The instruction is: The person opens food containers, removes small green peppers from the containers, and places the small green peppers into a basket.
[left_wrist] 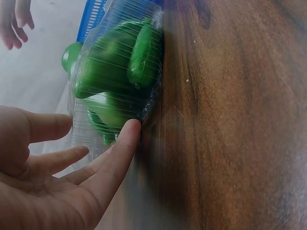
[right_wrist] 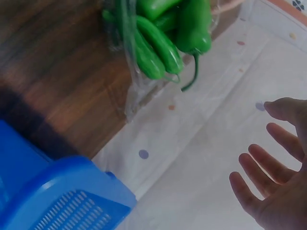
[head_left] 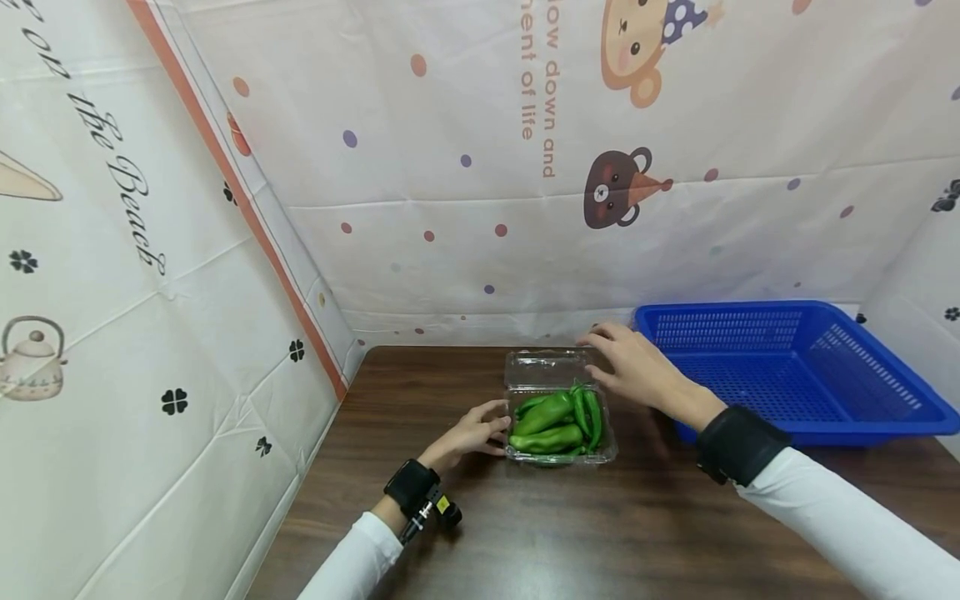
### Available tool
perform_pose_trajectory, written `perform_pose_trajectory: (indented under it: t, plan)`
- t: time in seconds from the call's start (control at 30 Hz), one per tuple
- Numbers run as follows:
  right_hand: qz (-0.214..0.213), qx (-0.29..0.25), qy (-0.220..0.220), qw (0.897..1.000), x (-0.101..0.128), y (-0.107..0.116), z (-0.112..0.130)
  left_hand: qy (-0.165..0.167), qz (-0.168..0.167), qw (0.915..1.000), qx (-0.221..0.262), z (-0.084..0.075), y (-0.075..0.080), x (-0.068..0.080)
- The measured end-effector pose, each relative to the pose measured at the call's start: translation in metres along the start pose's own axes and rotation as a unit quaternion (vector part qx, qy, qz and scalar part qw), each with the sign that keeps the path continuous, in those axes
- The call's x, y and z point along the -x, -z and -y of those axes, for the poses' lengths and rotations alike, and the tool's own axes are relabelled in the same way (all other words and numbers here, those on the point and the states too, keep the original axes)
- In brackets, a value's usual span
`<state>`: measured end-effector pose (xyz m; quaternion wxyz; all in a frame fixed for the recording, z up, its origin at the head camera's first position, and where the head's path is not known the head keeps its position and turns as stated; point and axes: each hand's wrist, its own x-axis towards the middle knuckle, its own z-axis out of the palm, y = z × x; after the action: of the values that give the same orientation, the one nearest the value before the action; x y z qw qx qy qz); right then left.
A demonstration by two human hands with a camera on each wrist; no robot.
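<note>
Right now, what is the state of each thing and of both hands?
Box: lid open, full of peppers.
Peppers: lying in the box.
Basket: upright, nothing visible inside.
Left hand: open, fingers touching the box side.
Right hand: open, over the lid.

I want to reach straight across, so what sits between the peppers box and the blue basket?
In the head view, only the right hand lies between the clear box of green peppers and the blue basket.

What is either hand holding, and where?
Nothing is gripped. The left hand touches the clear pepper box at its left side with straight fingers; the right hand hovers open.
</note>
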<state>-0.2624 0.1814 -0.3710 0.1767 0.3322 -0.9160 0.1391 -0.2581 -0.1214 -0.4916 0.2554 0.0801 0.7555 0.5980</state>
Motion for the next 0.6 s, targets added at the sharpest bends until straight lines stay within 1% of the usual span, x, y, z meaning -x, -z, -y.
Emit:
perform_pose_trajectory:
  t: [0.23,0.33,0.6]
  plan:
    - [0.022,0.004,-0.001,1.0,0.005,-0.014,0.006,0.005,-0.002,1.0,-0.002,0.0,0.001,-0.001]
    - [0.028,0.008,-0.004,1.0,0.007,-0.021,0.008,0.001,-0.002,1.0,-0.004,0.001,0.001,-0.001]
    - [0.049,0.016,-0.002,0.999,0.012,-0.038,0.015,0.001,0.004,1.0,-0.005,0.001,0.002,-0.001]
